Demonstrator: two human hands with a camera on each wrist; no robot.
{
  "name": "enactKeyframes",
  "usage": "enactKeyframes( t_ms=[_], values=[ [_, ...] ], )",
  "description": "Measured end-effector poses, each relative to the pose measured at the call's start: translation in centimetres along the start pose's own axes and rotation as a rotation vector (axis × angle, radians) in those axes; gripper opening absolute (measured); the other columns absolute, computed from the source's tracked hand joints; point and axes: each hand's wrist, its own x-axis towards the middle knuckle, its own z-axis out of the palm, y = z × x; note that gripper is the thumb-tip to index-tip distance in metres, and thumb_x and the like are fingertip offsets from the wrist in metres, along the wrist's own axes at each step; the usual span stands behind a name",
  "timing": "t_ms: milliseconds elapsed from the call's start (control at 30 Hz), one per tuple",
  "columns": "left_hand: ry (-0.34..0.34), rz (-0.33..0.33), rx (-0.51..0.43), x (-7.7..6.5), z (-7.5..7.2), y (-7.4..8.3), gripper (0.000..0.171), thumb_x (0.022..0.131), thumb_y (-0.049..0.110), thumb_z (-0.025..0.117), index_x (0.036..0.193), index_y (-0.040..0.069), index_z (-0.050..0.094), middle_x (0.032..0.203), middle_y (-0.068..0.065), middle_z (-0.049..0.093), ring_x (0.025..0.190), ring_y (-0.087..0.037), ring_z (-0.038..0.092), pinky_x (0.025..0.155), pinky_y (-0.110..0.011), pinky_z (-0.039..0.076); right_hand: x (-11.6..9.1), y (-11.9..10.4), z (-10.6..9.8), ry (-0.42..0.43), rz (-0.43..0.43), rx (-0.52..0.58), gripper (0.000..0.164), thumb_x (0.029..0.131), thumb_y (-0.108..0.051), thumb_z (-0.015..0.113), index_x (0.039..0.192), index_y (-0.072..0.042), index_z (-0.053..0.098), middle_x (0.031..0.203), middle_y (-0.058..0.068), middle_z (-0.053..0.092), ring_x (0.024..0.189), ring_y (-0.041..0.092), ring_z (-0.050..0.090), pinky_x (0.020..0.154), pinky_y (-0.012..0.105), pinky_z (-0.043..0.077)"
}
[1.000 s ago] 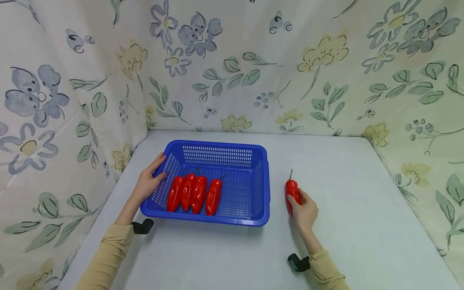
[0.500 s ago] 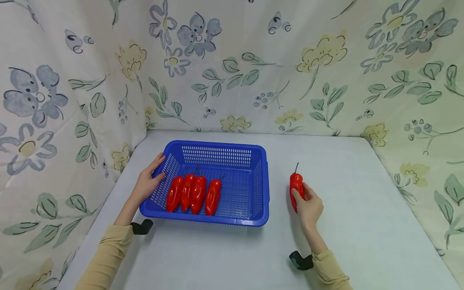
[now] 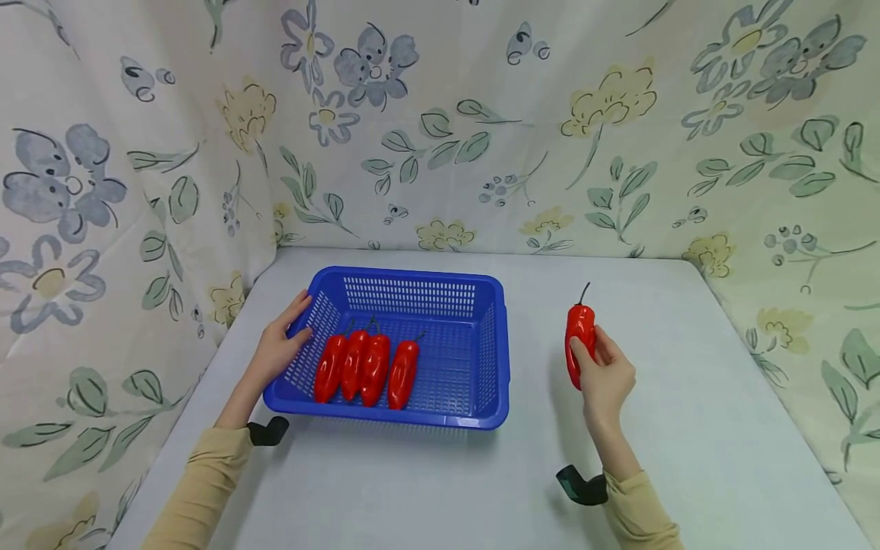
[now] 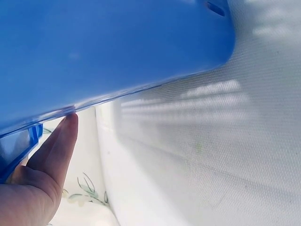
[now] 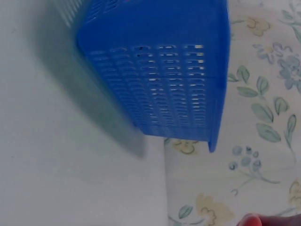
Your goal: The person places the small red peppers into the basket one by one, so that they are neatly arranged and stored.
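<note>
A red pepper with a thin dark stem is held in my right hand, pinched between thumb and fingers. It appears raised above the white table, to the right of a blue plastic basket. Several similar red peppers lie side by side in the left half of that basket, stems toward the back. My left hand grips the basket's left rim, thumb over the edge. The left wrist view shows a digit of the left hand against the basket's edge. The held pepper's lower part is partly covered by my thumb.
The white table extends right of the basket and in front of it. A floral curtain hangs behind the table and along both sides. Dark wrist-camera mounts stick out near both sleeves.
My right hand has moved up and to the right in the head view, carrying the red pepper away from the basket. The left hand and basket have stayed in place.
</note>
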Motion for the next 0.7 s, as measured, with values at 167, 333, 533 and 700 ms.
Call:
enactKeyframes(
  t_ms=[167, 333, 533, 700],
  values=[
    [0.001, -0.003, -0.014, 0.0, 0.0, 0.0, 0.058, 0.092, 0.0, 0.052, 0.146, 0.004, 0.033, 0.158, -0.013, 0.021, 0.143, -0.041, 0.022, 0.11, -0.062, 0.025, 0.0, -1.6, -0.4, 0.019, 0.009, 0.039, 0.055, 0.088, -0.03, 0.065, 0.139, -0.015, 0.05, 0.14, 0.01, 0.053, 0.127, 0.028, 0.051, 0.101, 0.044, 0.047],
    [-0.005, -0.012, -0.006, 0.1, 0.0, -0.1, 0.058, 0.092, 0.001, 0.05, 0.147, 0.005, 0.032, 0.158, -0.013, 0.02, 0.143, -0.041, 0.021, 0.111, -0.062, 0.024, -0.5, -2.6, -0.1, -0.005, 0.015, 0.067, 0.056, 0.088, -0.029, 0.066, 0.139, -0.015, 0.049, 0.14, 0.009, 0.052, 0.127, 0.028, 0.051, 0.101, 0.045, 0.047],
    [-0.005, -0.008, -0.002, 0.1, 0.0, -0.2, 0.057, 0.093, 0.001, 0.05, 0.147, 0.004, 0.032, 0.158, -0.013, 0.02, 0.143, -0.041, 0.02, 0.111, -0.062, 0.023, -1.3, -3.4, 1.1, -0.047, 0.006, 0.108, 0.054, 0.088, -0.026, 0.066, 0.138, -0.015, 0.05, 0.138, 0.009, 0.054, 0.126, 0.028, 0.052, 0.101, 0.044, 0.047],
    [-0.001, 0.0, -0.012, 0.0, 0.0, -0.2, 0.057, 0.092, 0.0, 0.05, 0.146, 0.004, 0.033, 0.158, -0.013, 0.02, 0.143, -0.042, 0.02, 0.111, -0.062, 0.023, -2.1, -4.0, 2.3, -0.093, -0.009, 0.146, 0.053, 0.088, -0.024, 0.067, 0.138, -0.015, 0.051, 0.136, 0.01, 0.056, 0.124, 0.027, 0.055, 0.1, 0.043, 0.048]
  ],
)
